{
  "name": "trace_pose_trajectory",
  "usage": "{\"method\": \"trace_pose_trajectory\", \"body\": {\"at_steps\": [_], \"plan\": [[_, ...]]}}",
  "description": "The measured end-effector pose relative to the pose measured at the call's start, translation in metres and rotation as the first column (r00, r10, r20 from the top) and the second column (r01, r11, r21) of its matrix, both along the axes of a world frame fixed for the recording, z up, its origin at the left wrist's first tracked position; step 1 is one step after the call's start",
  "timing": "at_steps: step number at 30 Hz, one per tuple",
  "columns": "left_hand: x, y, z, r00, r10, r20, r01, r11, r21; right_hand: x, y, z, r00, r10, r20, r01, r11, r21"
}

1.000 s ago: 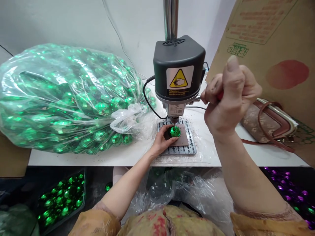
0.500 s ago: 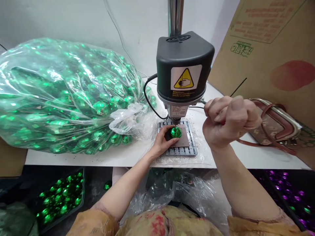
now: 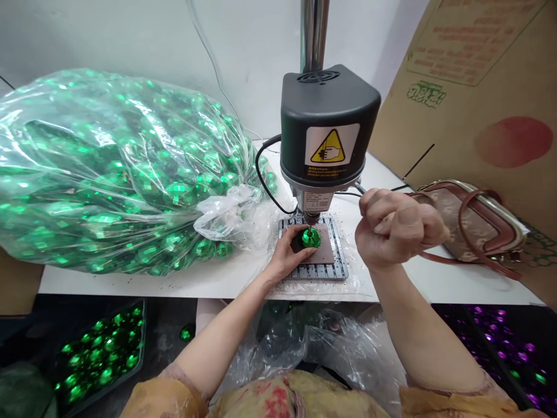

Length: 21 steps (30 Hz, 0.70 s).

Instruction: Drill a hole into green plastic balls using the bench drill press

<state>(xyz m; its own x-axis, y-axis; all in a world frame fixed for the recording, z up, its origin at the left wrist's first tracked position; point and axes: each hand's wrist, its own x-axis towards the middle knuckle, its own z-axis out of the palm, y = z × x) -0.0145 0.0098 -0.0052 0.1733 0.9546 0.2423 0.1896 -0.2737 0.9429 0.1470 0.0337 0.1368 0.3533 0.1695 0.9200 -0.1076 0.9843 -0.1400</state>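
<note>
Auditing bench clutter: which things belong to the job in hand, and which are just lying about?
In the job:
- left hand, holding green ball
- right hand, on lever
- drill press
- probably bagged balls

Apparently lying about:
- handbag
- cardboard

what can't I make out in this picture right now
All in the head view:
- The end of the lever: the right hand hides it.
- The far side of the green ball by the left hand: its own body hides it.
- Fine print on the white label: too small.
- The clear bag's far end: cut off, left edge.
</note>
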Motion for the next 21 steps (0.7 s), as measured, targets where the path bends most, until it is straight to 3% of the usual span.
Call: {"method": "trace_pose_trajectory", "body": {"at_steps": [11, 14, 15, 17, 19, 21], "plan": [[0.0, 0.0, -0.002, 1.0, 0.024, 0.012, -0.024, 1.0, -0.003, 0.0, -0.001, -0.018, 0.999, -0.053, 0.0, 0.053, 0.997, 0.053], [0.004, 0.0, 0.001, 0.998, 0.036, 0.045, -0.035, 0.999, -0.017, -0.003, -0.005, 0.0, 0.994, -0.073, -0.075, 0.07, 0.996, -0.048], [0.006, -0.001, 0.003, 0.997, 0.054, 0.05, -0.053, 0.998, -0.022, -0.003, -0.006, 0.011, 0.989, -0.088, -0.118, 0.067, 0.983, -0.174], [0.01, -0.006, 0.008, 0.991, 0.131, 0.022, -0.131, 0.991, -0.005, -0.003, -0.005, 0.035, 0.989, -0.101, -0.104, 0.047, 0.905, -0.423], [0.013, -0.02, 0.012, 0.968, 0.249, -0.041, -0.245, 0.966, 0.087, -0.001, -0.002, 0.054, 0.997, -0.042, -0.068, -0.002, 0.838, -0.545], [0.012, -0.043, 0.01, 0.948, 0.301, -0.108, -0.267, 0.931, 0.248, 0.0, 0.001, 0.065, 0.997, -0.006, -0.071, -0.035, 0.828, -0.559]]}}
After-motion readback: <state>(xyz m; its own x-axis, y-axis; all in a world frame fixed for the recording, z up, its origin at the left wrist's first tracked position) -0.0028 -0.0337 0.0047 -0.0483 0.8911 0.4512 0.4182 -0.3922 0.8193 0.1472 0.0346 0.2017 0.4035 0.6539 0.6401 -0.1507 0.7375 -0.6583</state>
